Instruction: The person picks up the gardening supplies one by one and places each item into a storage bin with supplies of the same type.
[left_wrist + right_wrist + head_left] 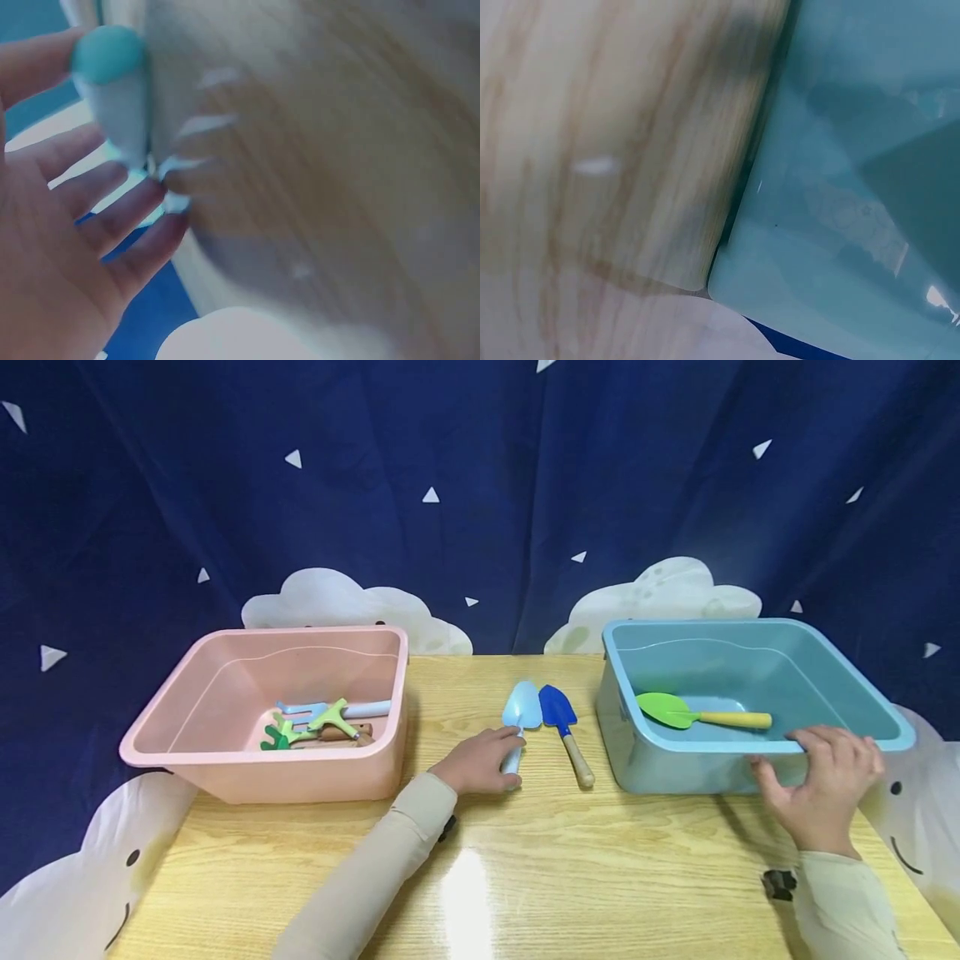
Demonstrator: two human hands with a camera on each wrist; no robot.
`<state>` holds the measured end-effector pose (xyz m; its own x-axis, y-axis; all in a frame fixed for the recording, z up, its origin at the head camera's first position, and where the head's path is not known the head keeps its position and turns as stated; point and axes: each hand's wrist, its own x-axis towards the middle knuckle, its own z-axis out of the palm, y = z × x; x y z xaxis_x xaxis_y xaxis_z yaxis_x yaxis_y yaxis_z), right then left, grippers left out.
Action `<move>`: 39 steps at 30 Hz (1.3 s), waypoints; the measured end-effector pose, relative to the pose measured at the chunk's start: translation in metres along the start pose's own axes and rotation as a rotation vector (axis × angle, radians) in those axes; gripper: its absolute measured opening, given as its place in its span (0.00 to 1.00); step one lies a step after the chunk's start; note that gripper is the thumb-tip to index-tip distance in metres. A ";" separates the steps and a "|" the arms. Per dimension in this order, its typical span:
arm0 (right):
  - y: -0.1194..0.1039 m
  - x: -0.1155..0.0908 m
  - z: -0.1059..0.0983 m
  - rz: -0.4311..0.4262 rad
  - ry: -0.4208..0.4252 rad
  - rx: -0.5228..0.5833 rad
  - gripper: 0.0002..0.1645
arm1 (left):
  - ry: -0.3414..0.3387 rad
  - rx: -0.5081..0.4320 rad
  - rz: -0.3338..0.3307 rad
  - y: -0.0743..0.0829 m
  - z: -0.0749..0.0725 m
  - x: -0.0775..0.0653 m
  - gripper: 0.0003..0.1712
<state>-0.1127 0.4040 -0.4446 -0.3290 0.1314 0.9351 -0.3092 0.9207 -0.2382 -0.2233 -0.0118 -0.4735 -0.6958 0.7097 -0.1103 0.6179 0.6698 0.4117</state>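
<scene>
My left hand (480, 762) is at a light blue hand trowel (522, 703) lying on the table, thumb and fingers about its pale handle. In the left wrist view, that handle's rounded end (110, 54) shows between thumb and fingers. Just right of it lies a dark blue hand trowel (557, 706) with a wooden handle. My right hand (828, 785) grips the front rim of a blue bin (622, 727), fingers over the edge and thumb outside. Inside the bin rests a green trowel (667, 710) with a yellow handle.
A pink bin (300, 772) stands on the left, holding a light blue garden fork (300, 708), green rake heads (333, 717) and wooden handles (341, 733). A dark blue curtain (480, 485) with white clouds hangs behind the wooden table (570, 868).
</scene>
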 end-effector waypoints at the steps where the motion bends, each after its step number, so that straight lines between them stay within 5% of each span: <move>1: 0.000 0.000 0.000 0.001 -0.003 -0.001 0.51 | -0.013 -0.017 0.009 -0.002 -0.002 -0.004 0.38; 9: -0.001 0.000 -0.001 0.012 -0.011 0.001 0.51 | -0.025 -0.164 0.023 -0.008 -0.013 -0.018 0.38; 30: 0.007 -0.002 -0.003 0.009 -0.060 -0.026 0.50 | -0.155 -0.498 -0.072 -0.021 -0.019 -0.009 0.37; 39: 0.006 -0.002 -0.003 0.006 -0.055 -0.027 0.49 | -0.179 -0.429 -0.076 -0.022 -0.023 -0.004 0.39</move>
<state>-0.1110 0.4106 -0.4470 -0.3792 0.1175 0.9178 -0.2831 0.9296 -0.2360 -0.2429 -0.0343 -0.4610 -0.6363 0.7135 -0.2933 0.3344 0.5978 0.7286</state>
